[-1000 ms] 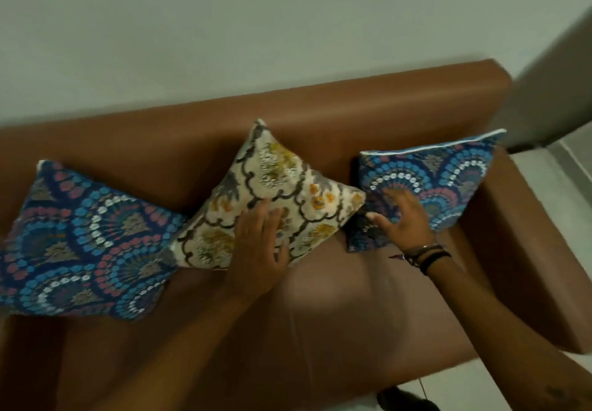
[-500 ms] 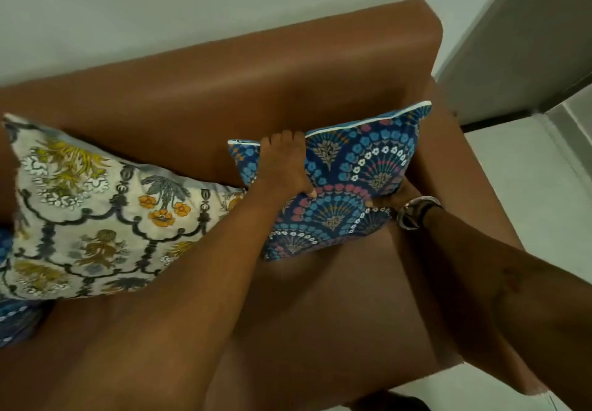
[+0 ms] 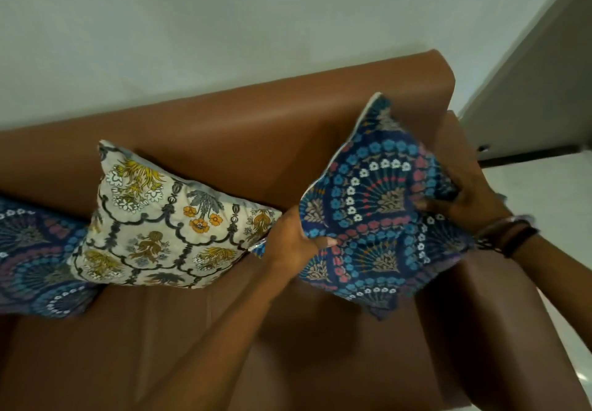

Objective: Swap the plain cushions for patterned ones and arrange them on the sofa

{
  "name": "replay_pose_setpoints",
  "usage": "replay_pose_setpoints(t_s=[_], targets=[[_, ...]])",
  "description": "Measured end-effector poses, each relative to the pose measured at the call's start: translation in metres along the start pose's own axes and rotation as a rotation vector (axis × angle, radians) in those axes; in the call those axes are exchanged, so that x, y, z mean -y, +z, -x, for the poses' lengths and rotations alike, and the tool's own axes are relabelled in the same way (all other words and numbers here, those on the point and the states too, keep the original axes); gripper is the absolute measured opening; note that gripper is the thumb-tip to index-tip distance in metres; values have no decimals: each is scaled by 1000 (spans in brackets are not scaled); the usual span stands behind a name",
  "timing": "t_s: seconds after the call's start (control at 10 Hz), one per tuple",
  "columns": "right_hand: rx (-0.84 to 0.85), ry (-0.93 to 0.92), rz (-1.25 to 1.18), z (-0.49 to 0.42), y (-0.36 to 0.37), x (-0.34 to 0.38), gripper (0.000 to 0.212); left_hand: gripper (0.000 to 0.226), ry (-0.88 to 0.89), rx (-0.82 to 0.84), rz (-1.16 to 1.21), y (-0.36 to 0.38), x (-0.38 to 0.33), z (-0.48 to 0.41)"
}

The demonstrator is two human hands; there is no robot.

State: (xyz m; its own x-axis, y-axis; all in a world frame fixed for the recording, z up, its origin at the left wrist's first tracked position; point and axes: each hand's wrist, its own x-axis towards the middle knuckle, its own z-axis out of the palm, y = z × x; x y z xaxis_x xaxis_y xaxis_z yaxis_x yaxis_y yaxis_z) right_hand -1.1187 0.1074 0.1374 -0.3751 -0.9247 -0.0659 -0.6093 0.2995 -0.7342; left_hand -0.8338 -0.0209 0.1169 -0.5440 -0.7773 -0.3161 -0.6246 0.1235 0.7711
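Three patterned cushions are on the brown sofa [image 3: 243,128]. The right one, a blue fan-pattern cushion [image 3: 374,205], stands tilted on one corner against the backrest near the right armrest. My left hand [image 3: 291,240] grips its left corner and my right hand [image 3: 464,199] grips its right edge. A cream floral cushion [image 3: 160,221] leans diamond-wise against the backrest in the middle. A second blue fan-pattern cushion [image 3: 35,256] lies at the far left, partly cut off by the frame.
A pale wall [image 3: 224,26] rises behind the sofa. Right of the armrest [image 3: 499,298] are a light tiled floor [image 3: 544,192] and a grey door or panel [image 3: 544,74]. Bare brown seat [image 3: 128,346] lies in front of the cushions.
My left hand left the cream cushion and took hold of the right blue cushion. Both hands then turned that cushion from lying flat-edged to standing on a corner. The view shifted.
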Motion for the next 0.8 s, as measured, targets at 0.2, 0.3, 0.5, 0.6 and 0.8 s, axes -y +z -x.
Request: replay_pose_setpoints(t_s=[0.2, 0.3, 0.5, 0.6, 0.8], targets=[[30, -36, 210, -54, 45, -7, 53, 64, -93, -94, 39, -6, 34, -29], [47, 49, 304, -70, 48, -10, 53, 61, -60, -108, 36, -2, 43, -46], [-142, 80, 235, -55, 48, -25, 48, 55, -2, -105, 29, 10, 40, -57], [-62, 212, 103, -43, 45, -32, 61, 53, 2, -90, -27, 10, 30, -55], [3, 275, 407, -32, 39, -18, 95, 62, 94, -113, -34, -16, 12, -25]])
